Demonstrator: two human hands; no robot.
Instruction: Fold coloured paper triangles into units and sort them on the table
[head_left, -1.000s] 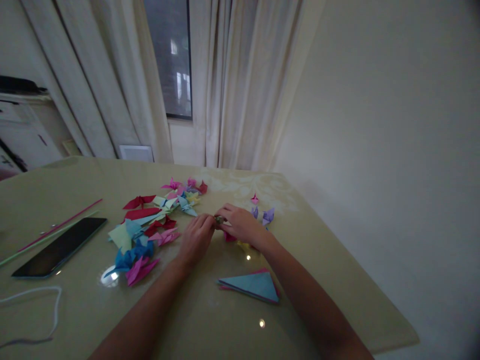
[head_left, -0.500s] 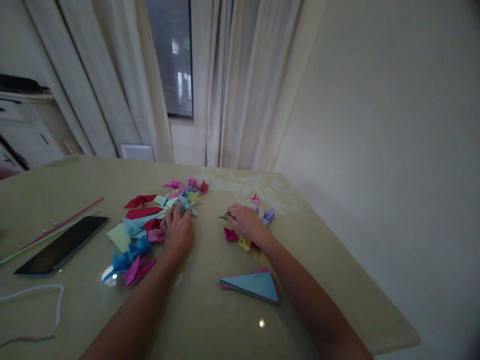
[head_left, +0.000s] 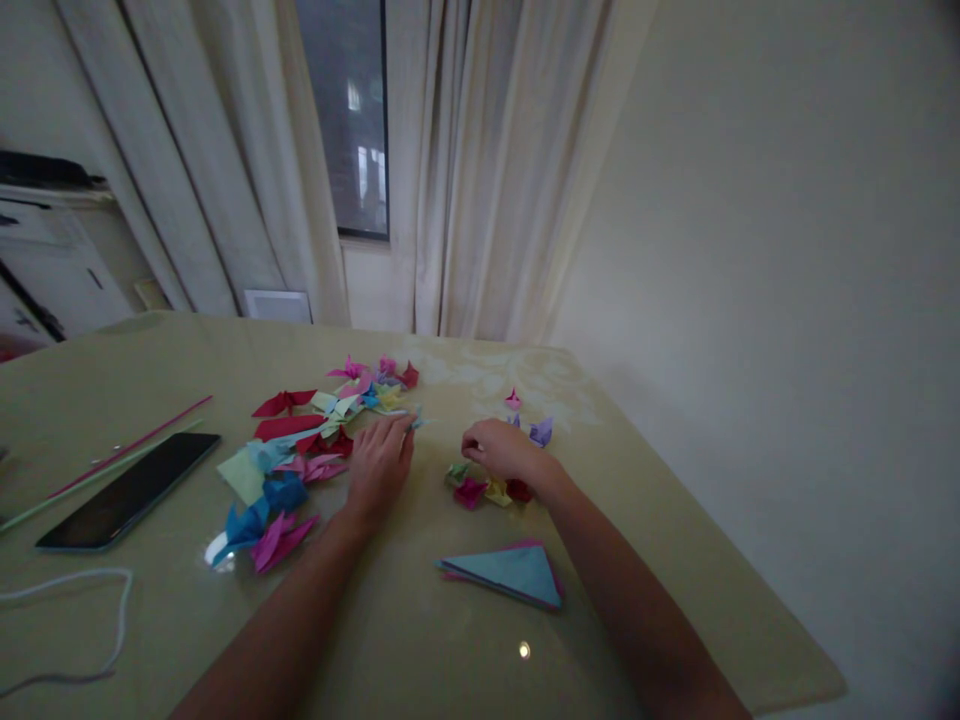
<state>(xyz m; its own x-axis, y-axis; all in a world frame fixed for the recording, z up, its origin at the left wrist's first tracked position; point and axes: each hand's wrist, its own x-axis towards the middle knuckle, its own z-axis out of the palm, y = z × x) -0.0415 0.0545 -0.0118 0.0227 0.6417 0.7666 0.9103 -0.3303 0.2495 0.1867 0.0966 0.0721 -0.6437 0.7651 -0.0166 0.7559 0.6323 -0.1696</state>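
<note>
My left hand (head_left: 381, 458) is closed on a light blue paper crane (head_left: 417, 420), whose tips stick out past the fingers. It is at the right edge of a colourful pile of folded paper cranes, including a pink one (head_left: 311, 467), a blue one (head_left: 247, 522) and a magenta one (head_left: 281, 540). My right hand (head_left: 499, 448) hovers with curled fingers and nothing visible in them. Just below it lies a green paper crane (head_left: 457, 473), beside a magenta one (head_left: 470, 492) and a yellow one (head_left: 497, 491). Purple (head_left: 541, 432) and small pink (head_left: 513, 399) folded pieces lie beyond.
A stack of folded light blue and pink paper (head_left: 510, 573) lies near the front of the table (head_left: 390, 620). To the left are a dark tablet (head_left: 131, 492), thin pink and green sticks (head_left: 127, 448) and a white cable (head_left: 120, 620). A wall (head_left: 765, 300) borders the right side.
My right hand has let go of the green crane, which now lies among the others, and has risen slightly. My left hand has moved right, drawing the light blue crane from the pile.
</note>
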